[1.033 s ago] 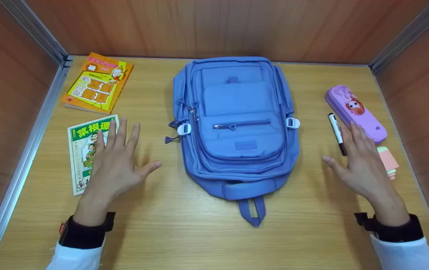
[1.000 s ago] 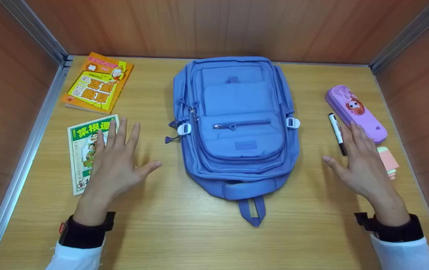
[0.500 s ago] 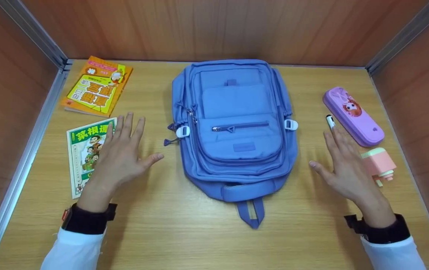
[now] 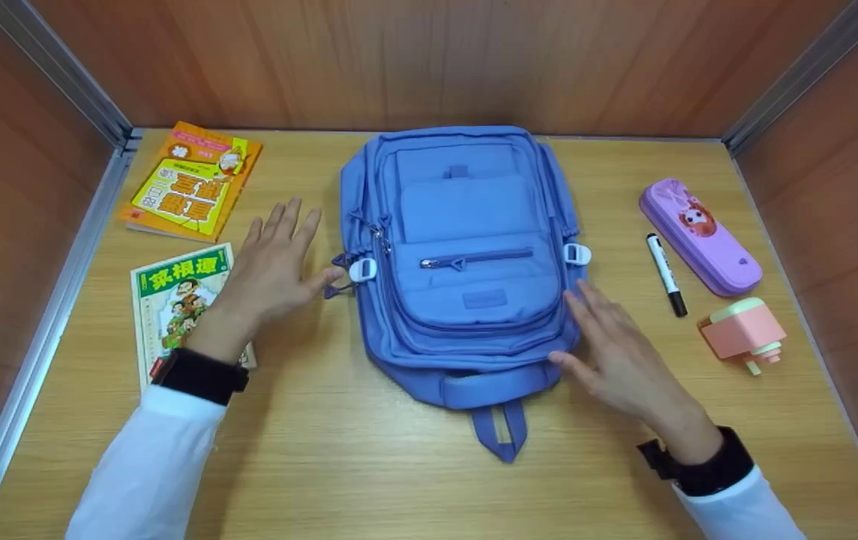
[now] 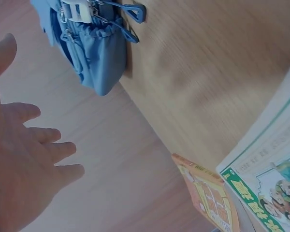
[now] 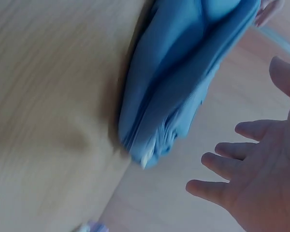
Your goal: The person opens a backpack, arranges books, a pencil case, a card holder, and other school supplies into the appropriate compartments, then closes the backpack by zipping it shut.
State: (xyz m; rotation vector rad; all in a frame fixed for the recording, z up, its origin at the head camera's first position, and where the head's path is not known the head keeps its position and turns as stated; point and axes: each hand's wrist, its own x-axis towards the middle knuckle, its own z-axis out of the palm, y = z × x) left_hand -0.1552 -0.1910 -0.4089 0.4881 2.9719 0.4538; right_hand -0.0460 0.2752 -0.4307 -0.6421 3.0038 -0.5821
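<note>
So the bag (image 4: 474,214) is flat on the table (image 4: 399,495) pretty much dead centre, long axis running away from me, handle (image 4: 500,388) and strap loop (image 4: 500,435) at my end. My right hand (image 4: 624,364) looks like the nearer one: from above its fingertips overlap the bag's lower right edge, so the bag is just to their left, though my wrist view suggests they're off it, in the air. My left hand (image 4: 268,262) is out past the other side, thumb pointing at the zip pulls; can't tell if it's touching them. Fingers are loosely spread on both, holding nothing. Green book (image 4: 181,300) is partly under my left forearm, orange book (image 4: 193,180) beyond it. Marker (image 4: 667,274), purple case (image 4: 703,236) and some pink thing (image 4: 744,330) are off right, nothing blocking the bag.
</note>
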